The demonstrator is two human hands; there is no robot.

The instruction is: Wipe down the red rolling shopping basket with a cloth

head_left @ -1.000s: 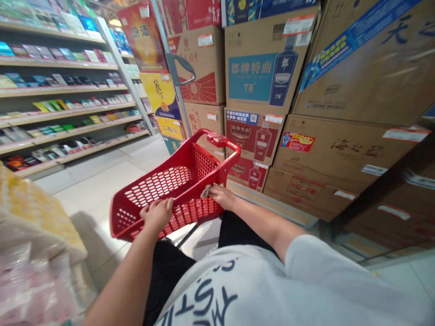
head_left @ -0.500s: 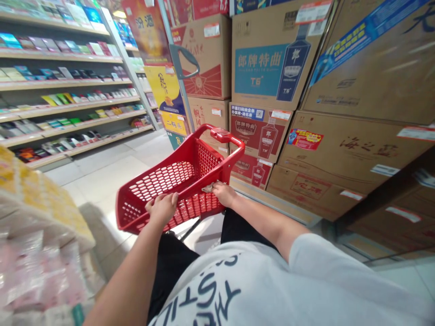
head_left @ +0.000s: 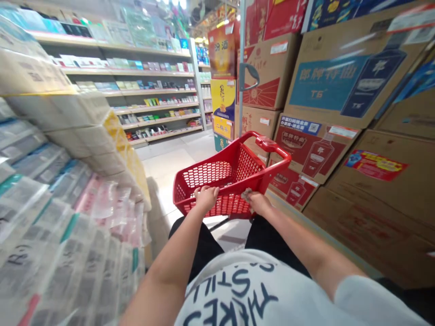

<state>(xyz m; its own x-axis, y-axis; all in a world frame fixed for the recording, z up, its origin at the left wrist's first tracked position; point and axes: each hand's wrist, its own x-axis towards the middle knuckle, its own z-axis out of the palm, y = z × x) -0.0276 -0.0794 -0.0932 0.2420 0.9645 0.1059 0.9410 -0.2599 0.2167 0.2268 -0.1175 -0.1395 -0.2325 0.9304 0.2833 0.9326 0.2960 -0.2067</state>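
Observation:
A red plastic shopping cart (head_left: 267, 177) with perforated walls stands turned sideways in front of my knees. My left hand (head_left: 205, 197) is closed over the top edge of its near side, fingers curled inward. Farther right, my right hand (head_left: 259, 203) pinches a small crumpled greyish-brown cloth (head_left: 246, 194) against the outside of that same wall, near the handle end. The red handle (head_left: 267, 144) rises at the cart's right end, untouched by either hand. The part of the basket floor in sight shows no goods.
Stacked liquor cartons (head_left: 322, 86) rise close on the right. Plastic-wrapped packs (head_left: 78, 249) and a pile of white and yellow packs (head_left: 102, 131) crowd the left. Shelves of small boxes (head_left: 152, 72) stand behind the cart. A metal pole (head_left: 242, 27) with a grey handle stands by the cartons.
The view has swung left, so the cart and both hands appear farther right and more packs show on the left. My left hand keeps its hold; my right hand still has the cloth at the wall.

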